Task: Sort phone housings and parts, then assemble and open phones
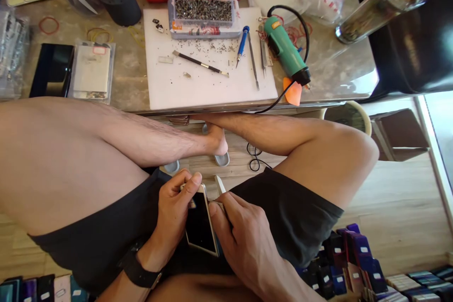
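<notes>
Over my lap, my left hand is closed around the upper left of a smartphone with a dark screen and a light frame. Its thumb presses near the top edge. My right hand is closed on a thin, pale, blade-like tool, whose tip sticks up past the fingers. The grip hides the rest of the tool, so I cannot tell its exact kind. The right thumb lies along the phone's right edge.
Ahead, a white mat carries a box of small screws, a blue screwdriver and a double-ended pry tool. A green corded tool rests at its right edge. Several phones are stacked on the floor at right.
</notes>
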A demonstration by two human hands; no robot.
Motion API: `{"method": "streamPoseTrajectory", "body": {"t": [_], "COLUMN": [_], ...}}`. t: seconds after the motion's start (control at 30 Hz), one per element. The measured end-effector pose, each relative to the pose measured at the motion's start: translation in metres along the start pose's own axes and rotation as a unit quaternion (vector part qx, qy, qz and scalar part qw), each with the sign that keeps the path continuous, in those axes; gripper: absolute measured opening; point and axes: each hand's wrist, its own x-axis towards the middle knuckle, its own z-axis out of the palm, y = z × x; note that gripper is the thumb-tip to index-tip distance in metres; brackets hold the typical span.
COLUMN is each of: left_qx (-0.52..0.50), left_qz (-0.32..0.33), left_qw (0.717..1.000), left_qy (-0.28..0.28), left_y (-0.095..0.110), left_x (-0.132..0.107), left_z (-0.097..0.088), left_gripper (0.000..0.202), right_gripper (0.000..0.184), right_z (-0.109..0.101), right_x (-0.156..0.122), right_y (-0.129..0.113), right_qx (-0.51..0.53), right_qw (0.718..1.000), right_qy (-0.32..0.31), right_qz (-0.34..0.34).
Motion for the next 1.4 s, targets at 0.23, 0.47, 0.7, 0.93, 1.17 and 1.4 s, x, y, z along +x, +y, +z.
{"method": "streamPoseTrajectory", "body": {"t": [0.23, 0.47, 0.7, 0.93, 1.17, 1.4], "left_qx": [-0.034, 0.013, 0.096, 0.000, -0.088, -0.056], "left_qz": [0.024, 0.013, -0.023, -0.076, -0.108, -0.101], "left_qw": [0.999, 1.000, 0.995, 0.997, 0.990, 0.993], "left_qy": [-0.007, 0.006, 0.004, 0.009, 0.006, 0.014], "left_y": [0.001, 0.006, -0.004, -0.008, -0.005, -0.004], "left_x": [0.001, -0.001, 0.006, 0.009, 0.007, 0.007], "left_z": [-0.001, -0.002, 0.003, 0.003, 0.003, 0.004], "left_gripper": [0.044, 0.044, 0.048, 0.052, 0.046, 0.048], "right_gripper": [0.027, 0.025, 0.033, 0.045, 0.047, 0.037], "right_z": [0.001, 0.000, 0.010, 0.006, 0.005, 0.003], "right_x": [-0.007, -0.004, 0.012, 0.016, 0.016, 0.018], "right_y": [-0.003, -0.002, 0.016, 0.025, 0.023, 0.018], "right_qx": [0.012, -0.019, -0.049, 0.202, 0.221, 0.096], "right_qw": [1.000, 1.000, 0.997, 0.967, 0.962, 0.991], "right_qy": [-0.008, -0.012, -0.016, -0.076, -0.080, -0.052], "right_qz": [-0.005, -0.017, 0.063, 0.133, 0.138, 0.078]}}
